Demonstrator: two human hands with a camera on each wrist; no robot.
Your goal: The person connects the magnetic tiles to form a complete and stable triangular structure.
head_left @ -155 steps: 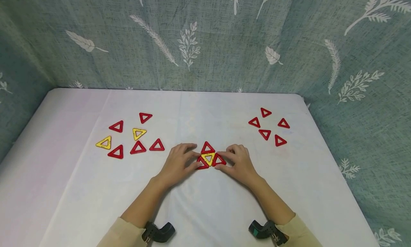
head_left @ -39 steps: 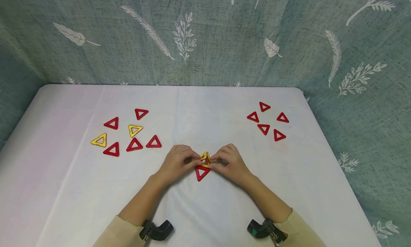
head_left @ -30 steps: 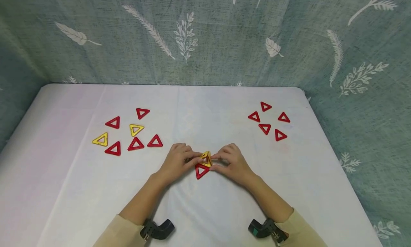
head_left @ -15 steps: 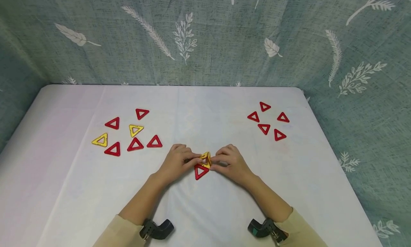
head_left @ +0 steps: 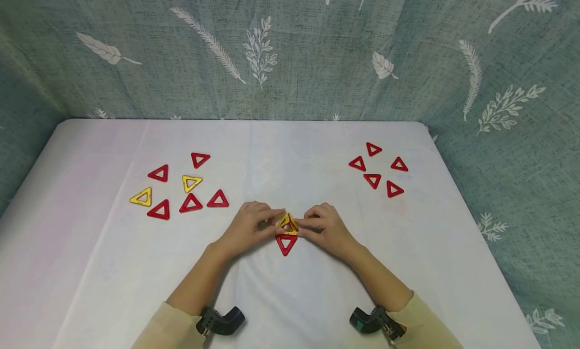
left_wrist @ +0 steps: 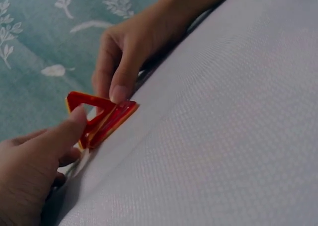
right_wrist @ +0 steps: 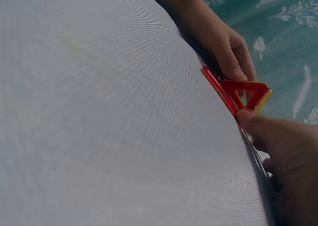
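In the head view, several triangular magnetic tiles stand raised as a small pyramid (head_left: 288,225) with yellow edges at the middle of the table. A flat red triangular tile (head_left: 286,244) lies against its near side, pointing toward me. My left hand (head_left: 252,225) holds the pyramid's left side, thumb low and index finger stretched along the top. From the right, my right hand (head_left: 327,228) pinches the lower right corner between thumb and index finger. The left wrist view shows red and yellow on the raised tile (left_wrist: 94,102). Fingertips partly hide the joined edges.
Loose red tiles (head_left: 218,199) and two yellow tiles (head_left: 141,197) lie flat on the left. Another group of red tiles (head_left: 372,181) lies at the right back. A white cloth (head_left: 290,162) covers the table, with a patterned green curtain (head_left: 317,52) behind.
Earlier, three red tiles lay flat around a yellow one; now tiles stand folded up between the hands. In the last half second the piece turned slightly and the left index finger lifted.
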